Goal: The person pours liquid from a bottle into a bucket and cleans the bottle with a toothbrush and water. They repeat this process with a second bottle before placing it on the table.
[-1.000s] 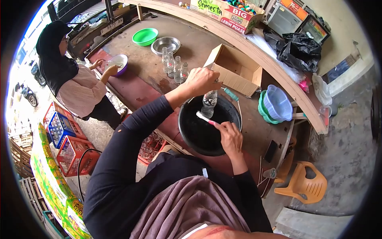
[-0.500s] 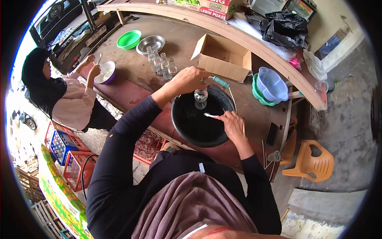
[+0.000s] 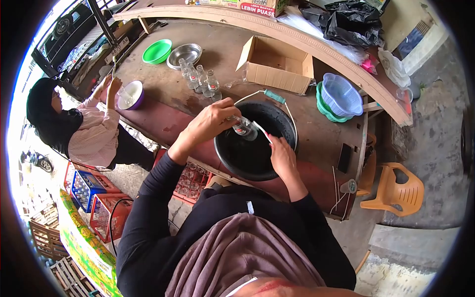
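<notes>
My left hand (image 3: 213, 120) is wrapped round a clear glass bottle (image 3: 244, 127) with a printed label, tilted so its base points right, over the black bucket (image 3: 220, 154). In my right hand (image 3: 283, 157) is a toothbrush (image 3: 261, 129) with a white head and a pink part on the handle. The brush head lies right at the base of the bottle. Dark liquid shows inside the bucket, whose wire handle carries a teal grip (image 3: 275, 96). Several more glass bottles (image 3: 200, 79) stand upright on the table beyond my left hand.
A green basin (image 3: 157, 51), a metal bowl (image 3: 184, 56), an open cardboard box (image 3: 278, 76) and plastic baskets (image 3: 341, 95) sit on the table. To the left, another person (image 3: 91, 126) works at a purple bowl (image 3: 131, 96). A red crate (image 3: 190, 184) of bottles stands below the table edge.
The bottle went from upright to tilted, its base swinging right as my left hand moved lower and left. My right hand has brought the toothbrush up to the bottle's base.
</notes>
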Available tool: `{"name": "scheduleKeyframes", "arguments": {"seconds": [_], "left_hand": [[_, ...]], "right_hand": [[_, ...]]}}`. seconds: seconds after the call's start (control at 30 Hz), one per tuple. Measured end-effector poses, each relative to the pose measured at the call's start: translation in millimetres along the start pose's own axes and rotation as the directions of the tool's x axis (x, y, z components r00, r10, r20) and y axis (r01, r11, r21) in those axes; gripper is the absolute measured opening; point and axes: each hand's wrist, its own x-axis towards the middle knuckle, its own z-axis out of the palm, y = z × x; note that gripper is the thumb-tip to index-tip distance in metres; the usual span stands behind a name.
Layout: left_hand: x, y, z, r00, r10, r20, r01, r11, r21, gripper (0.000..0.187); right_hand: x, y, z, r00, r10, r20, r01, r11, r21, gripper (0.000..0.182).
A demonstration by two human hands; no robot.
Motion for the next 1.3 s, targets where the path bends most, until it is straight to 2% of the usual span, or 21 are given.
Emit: {"name": "scheduleKeyframes", "arguments": {"seconds": [0.07,0.13,0.2,0.27,0.33,0.37,0.4,0.47,0.53,0.63,0.7,0.83,0.9,0.93,1.0,1.03,1.1,1.2,1.27,1.3], "left_hand": [[-7.2,-1.7,0.9,0.999,0.032,-0.033,-0.031,0.999,0.025,0.015],[-13.4,-2.8,0.2,0.995,0.074,-0.062,-0.07,0.996,0.052,0.015],[-21.1,0.0,-2.5,0.997,-0.064,-0.053,0.065,0.997,0.031,0.015],[-24.2,3.5,-3.2,0.994,-0.103,-0.045,0.104,0.995,0.014,0.013],[-30.8,3.8,0.8,0.986,-0.129,-0.101,0.131,0.991,0.011,0.014],[-33.6,4.5,1.6,0.987,-0.129,-0.094,0.131,0.991,0.01,0.014],[-35.6,4.9,1.9,0.979,-0.151,-0.138,0.155,0.988,0.018,0.015],[-40.2,5.1,2.4,0.97,-0.166,-0.18,0.173,0.985,0.024,0.015],[-44.7,2.8,2.3,0.945,-0.214,-0.248,0.216,0.976,-0.019,0.017],[-48.1,-3.7,10.2,0.913,-0.279,-0.296,0.284,0.958,-0.029,0.017],[-45.6,-8.0,18.5,0.917,-0.273,-0.291,0.273,0.961,-0.044,0.018],[-35.9,-14.6,38.1,0.932,-0.262,-0.252,0.257,0.965,-0.054,0.019],[-33.8,-23.4,47.7,0.936,-0.255,-0.242,0.245,0.967,-0.069,0.019],[-32.5,-26.9,51.4,0.938,-0.271,-0.216,0.26,0.963,-0.079,0.02],[-30.9,-34.5,59.9,0.942,-0.282,-0.184,0.269,0.958,-0.094,0.021],[-30.6,-38.6,64.1,0.946,-0.268,-0.182,0.256,0.963,-0.087,0.021],[-30.5,-48.0,73.0,0.952,-0.252,-0.177,0.241,0.967,-0.081,0.022],[-30.6,-59.7,82.9,0.966,-0.205,-0.155,0.193,0.977,-0.087,0.022],[-29.2,-64.2,84.8,0.981,-0.146,-0.131,0.149,0.989,0.009,0.024],[-28.5,-65.3,84.8,0.981,-0.145,-0.13,0.146,0.989,0.004,0.024]], "right_hand": [[0.6,-7.0,-1.4,0.978,-0.102,-0.18,0.137,0.971,0.197,0.025],[-1.6,-5.7,-2.5,0.991,-0.067,-0.118,0.086,0.983,0.163,0.024],[-0.8,2.4,-1.2,1.0,0.004,0.018,-0.005,0.999,0.052,0.024],[0.5,-2.7,-5.0,0.999,0.012,-0.041,-0.008,0.996,0.089,0.024],[-1.7,-15.0,-10.0,0.989,-0.057,-0.135,0.094,0.956,0.278,0.024],[-3.4,-15.6,-6.8,0.994,-0.066,-0.084,0.088,0.951,0.295,0.024],[-4.1,-11.7,-2.8,0.995,-0.06,-0.086,0.083,0.951,0.298,0.024],[-3.9,1.5,5.1,0.997,0.045,0.068,-0.048,0.998,0.044,0.023],[-4.4,3.3,4.1,0.999,0.038,0.028,-0.041,0.993,0.113,0.024],[-12.1,0.3,7.9,0.993,-0.027,0.115,0.017,0.996,0.085,0.02],[-10.6,-3.2,13.4,0.998,0.031,0.056,-0.029,0.999,-0.033,0.019],[-7.2,-4.7,16.4,0.997,0.083,-0.003,-0.083,0.992,-0.094,0.019],[-8.4,5.1,20.6,0.985,-0.045,0.166,0.067,0.989,-0.132,0.021],[-7.7,4.6,21.2,0.986,-0.035,0.163,0.057,0.989,-0.135,0.021],[-5.1,-3.8,20.7,0.99,0.119,0.076,-0.112,0.989,-0.091,0.026],[-5.8,-10.3,17.3,0.989,0.127,0.074,-0.12,0.988,-0.094,0.026],[-7.6,-27.8,6.0,0.997,0.07,-0.04,-0.065,0.99,0.125,0.028],[-11.1,-41.9,9.7,0.993,0.019,-0.113,0.009,0.97,0.243,0.029],[-8.6,-37.4,13.2,0.995,0.055,-0.084,-0.038,0.98,0.196,0.028],[-5.6,-24.1,21.4,0.996,0.09,-0.017,-0.089,0.993,0.072,0.029]]}}
